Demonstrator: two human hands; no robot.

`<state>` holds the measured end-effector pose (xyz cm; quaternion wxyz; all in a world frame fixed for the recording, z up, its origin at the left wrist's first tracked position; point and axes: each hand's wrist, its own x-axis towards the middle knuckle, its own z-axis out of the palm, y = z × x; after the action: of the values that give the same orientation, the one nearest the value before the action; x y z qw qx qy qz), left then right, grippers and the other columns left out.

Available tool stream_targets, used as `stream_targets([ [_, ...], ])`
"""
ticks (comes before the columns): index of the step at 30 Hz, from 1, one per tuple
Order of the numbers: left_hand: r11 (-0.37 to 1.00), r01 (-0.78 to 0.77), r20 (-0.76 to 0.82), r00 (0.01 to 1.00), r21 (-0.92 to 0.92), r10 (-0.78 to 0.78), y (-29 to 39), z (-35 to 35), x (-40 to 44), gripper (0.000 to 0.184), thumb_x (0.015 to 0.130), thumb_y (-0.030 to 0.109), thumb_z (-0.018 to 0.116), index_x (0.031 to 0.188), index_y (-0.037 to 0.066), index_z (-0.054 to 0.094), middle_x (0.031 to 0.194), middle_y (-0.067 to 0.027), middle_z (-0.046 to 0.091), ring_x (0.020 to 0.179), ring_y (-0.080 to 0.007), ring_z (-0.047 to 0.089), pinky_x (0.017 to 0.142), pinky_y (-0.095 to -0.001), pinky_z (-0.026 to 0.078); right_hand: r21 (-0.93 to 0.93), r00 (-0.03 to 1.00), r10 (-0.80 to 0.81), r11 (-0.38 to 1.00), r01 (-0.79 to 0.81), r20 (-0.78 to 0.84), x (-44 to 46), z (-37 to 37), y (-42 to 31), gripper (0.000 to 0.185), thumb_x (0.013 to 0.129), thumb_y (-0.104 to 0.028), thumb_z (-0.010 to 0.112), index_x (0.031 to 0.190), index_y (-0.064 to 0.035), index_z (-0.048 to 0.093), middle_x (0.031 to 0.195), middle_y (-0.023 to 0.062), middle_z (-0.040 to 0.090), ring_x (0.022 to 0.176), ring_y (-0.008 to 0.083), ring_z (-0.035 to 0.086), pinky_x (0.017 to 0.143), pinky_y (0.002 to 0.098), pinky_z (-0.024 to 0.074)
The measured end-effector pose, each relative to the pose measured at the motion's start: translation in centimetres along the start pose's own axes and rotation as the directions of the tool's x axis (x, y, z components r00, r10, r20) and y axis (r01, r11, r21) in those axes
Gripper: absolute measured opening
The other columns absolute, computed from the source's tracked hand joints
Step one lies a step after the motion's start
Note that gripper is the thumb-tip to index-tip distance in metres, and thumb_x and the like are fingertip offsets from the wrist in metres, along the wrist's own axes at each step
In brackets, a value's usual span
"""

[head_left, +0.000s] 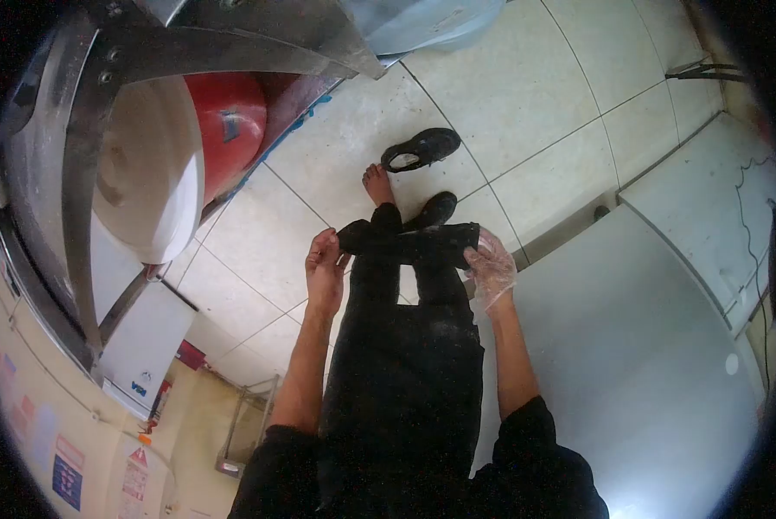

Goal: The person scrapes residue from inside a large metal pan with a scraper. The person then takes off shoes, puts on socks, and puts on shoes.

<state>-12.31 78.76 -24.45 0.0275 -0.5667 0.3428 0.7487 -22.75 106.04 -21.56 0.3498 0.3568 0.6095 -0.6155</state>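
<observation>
A strip of black cloth (409, 245) is stretched level between my two hands, in front of my black-clad legs. My left hand (325, 268), bare, pinches its left end. My right hand (491, 266) wears a clear plastic glove and grips the other end. Past the cloth, one bare foot (376, 184) stands on the tiles. Beside it lies a black shoe (431, 149) with its opening showing. A second black shoe (438, 209) is partly hidden behind the cloth; whether a foot is in it I cannot tell.
To the left, a white tub (150, 169) and a red container (228, 125) sit under a metal-framed stand (81, 173). A large grey panel (613, 372) fills the right side, near a thin cable (745, 225). Pale tiles (526, 164) cover the floor.
</observation>
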Motion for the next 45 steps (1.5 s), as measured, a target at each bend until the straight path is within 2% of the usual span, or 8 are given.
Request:
stream_targets([
  [10, 0.977, 0.068, 0.094, 0.992, 0.204, -0.089, -1.6, 0.0, -1.3, 0.037, 0.103, 0.026, 0.051, 0.133, 0.003, 0.046, 0.119, -0.0087, 0.062, 0.108, -0.0199, 0.059, 0.098, -0.038, 0.044, 0.129, 1.0, -0.021, 0.992, 0.019, 0.018, -0.1, -0.9, 0.9, 0.068, 0.088, -0.005, 0.068, 0.147, -0.014, 0.038, 0.091, -0.0021, 0.059, 0.073, 0.0028, 0.053, 0.05, 0.0171, 0.0422],
  [25, 0.858, 0.353, 0.354, 0.909, -0.373, -0.22, -2.5, 4.1, -3.9, 0.053, 0.1, 0.007, 0.052, 0.148, 0.003, 0.032, 0.138, -0.0147, 0.05, 0.123, -0.0252, 0.051, 0.097, -0.0371, 0.049, 0.239, 1.0, 0.021, 0.971, -0.014, -0.023, 1.3, -5.7, 8.4, 0.074, 0.088, 0.009, 0.056, 0.152, -0.0052, 0.022, 0.112, 0.0167, 0.063, 0.099, 0.0222, 0.064, 0.085, 0.0329, 0.0553],
  [28, 0.934, 0.088, 0.043, 0.993, 0.347, -0.11, -3.3, 4.5, -3.7, 0.045, 0.099, 0.012, 0.055, 0.141, 0.001, 0.041, 0.135, -0.0137, 0.052, 0.124, -0.0253, 0.05, 0.101, -0.0402, 0.046, 0.355, 0.994, -0.076, 0.929, 0.1, -0.081, 1.0, -5.4, 6.3, 0.075, 0.086, 0.01, 0.056, 0.152, -0.0056, 0.024, 0.111, 0.0154, 0.064, 0.098, 0.0221, 0.064, 0.086, 0.0304, 0.0539],
  [30, 0.618, -0.227, 0.025, 0.948, 0.753, 0.318, -5.1, 3.8, -3.3, 0.039, 0.096, 0.017, 0.063, 0.13, 0.005, 0.048, 0.117, -0.0087, 0.057, 0.105, -0.0197, 0.056, 0.089, -0.0369, 0.047, 0.223, 0.986, -0.154, 0.961, 0.166, -0.07, 0.7, -4.8, 4.7, 0.074, 0.087, 0.011, 0.056, 0.152, -0.0081, 0.026, 0.106, 0.0115, 0.061, 0.091, 0.0181, 0.062, 0.082, 0.027, 0.0516],
  [35, 0.659, -0.298, 0.382, 0.924, 0.69, 0.018, -5.9, 4.8, -4.9, 0.04, 0.096, 0.023, 0.065, 0.126, 0.003, 0.048, 0.111, -0.0091, 0.059, 0.097, -0.0187, 0.061, 0.084, -0.0311, 0.049, -0.196, 0.846, -0.469, 0.832, 0.519, 0.253, -0.1, -2.9, 5.1, 0.071, 0.089, 0.011, 0.052, 0.153, -0.0107, 0.029, 0.119, 0.0112, 0.06, 0.092, 0.0168, 0.063, 0.081, 0.0248, 0.0501],
  [37, 0.754, -0.216, 0.483, 0.862, 0.621, -0.151, -6.3, 6.3, -6.0, 0.042, 0.096, 0.025, 0.066, 0.126, 0.002, 0.048, 0.108, -0.0092, 0.06, 0.098, -0.0182, 0.061, 0.081, -0.0305, 0.05, -0.33, 0.844, -0.318, 0.815, 0.476, 0.431, -2.2, -0.8, 2.9, 0.071, 0.089, 0.011, 0.048, 0.153, -0.0117, 0.029, 0.142, 0.0118, 0.05, 0.103, 0.0206, 0.064, 0.085, 0.0277, 0.0515],
  [41, 0.785, -0.05, 0.378, 0.894, 0.617, -0.241, -6.3, 7.7, -7.3, 0.039, 0.098, 0.018, 0.062, 0.127, -0.002, 0.046, 0.108, -0.0123, 0.063, 0.101, -0.0207, 0.062, 0.088, -0.0332, 0.05, -0.336, 0.673, -0.407, 0.637, 0.694, 0.617, -3.0, 0.1, 3.1, 0.074, 0.087, 0.014, 0.043, 0.152, -0.0168, 0.03, 0.148, 0.0132, 0.045, 0.106, 0.0239, 0.064, 0.089, 0.0322, 0.0542],
  [45, 0.668, -0.286, 0.389, 0.921, 0.687, -0.005, -8.9, 4.7, -5.6, 0.032, 0.092, 0.015, 0.067, 0.116, 0.001, 0.052, 0.099, -0.0095, 0.064, 0.087, -0.0161, 0.062, 0.075, -0.0299, 0.05, -0.322, 0.888, -0.115, 0.905, 0.279, 0.446, -3.8, 1.2, 3.1, 0.075, 0.083, 0.015, 0.051, 0.149, -0.0157, 0.034, 0.113, 0.0137, 0.06, 0.091, 0.0207, 0.065, 0.079, 0.0311, 0.0567],
])
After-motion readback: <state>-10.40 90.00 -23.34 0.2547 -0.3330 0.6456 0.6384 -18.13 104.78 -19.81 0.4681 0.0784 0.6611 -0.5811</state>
